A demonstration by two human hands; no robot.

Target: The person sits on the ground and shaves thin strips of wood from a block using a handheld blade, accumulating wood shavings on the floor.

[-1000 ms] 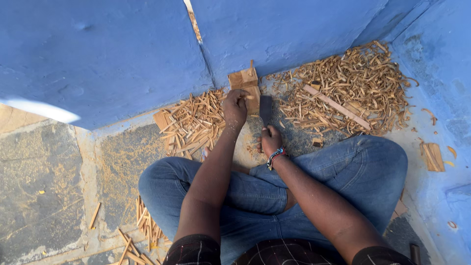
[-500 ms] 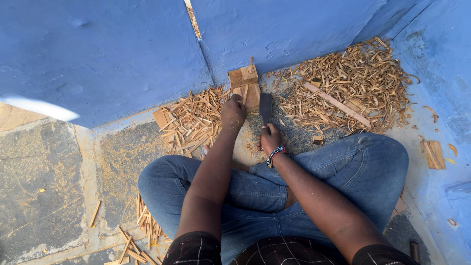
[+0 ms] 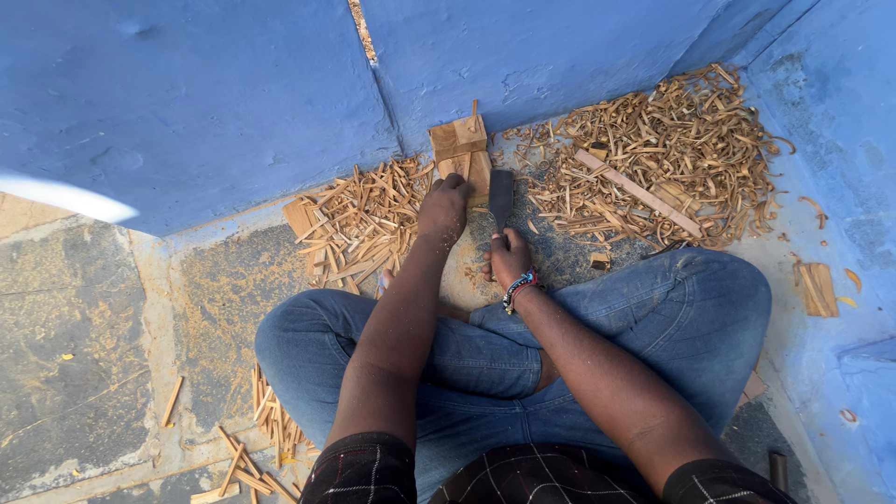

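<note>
Down on the stone floor (image 3: 112, 355), seen from the head camera, a person sits cross-legged in blue jeans (image 3: 485, 364), facing the corner of a blue wall (image 3: 233, 103).

Left hand (image 3: 444, 207) is closed over the near end of a small wooden block (image 3: 461, 151) that stands close against the foot of the wall, pinning it to the floor. Right hand (image 3: 509, 260), with a beaded bracelet (image 3: 519, 288) at the wrist, is wrapped around the handle of a dark flat blade (image 3: 501, 195). The blade points away from the body and lies just to the right of the block, its edge near the wood; whether it touches cannot be told.

A heap of pale shavings (image 3: 672, 159) spreads to the right, with a long flat strip (image 3: 638, 192) lying across it. A smaller pile of split sticks (image 3: 359, 219) sits left of the block, and more sticks (image 3: 257, 448) lie beside the left knee.

The block looks stiff, dry and fairly light, so it would likely slide or tip unless pressed down firmly from the near end, clear of the blade. The blade seems heavy and sharp, best held only by its handle. The shavings look brittle and loose.
</note>
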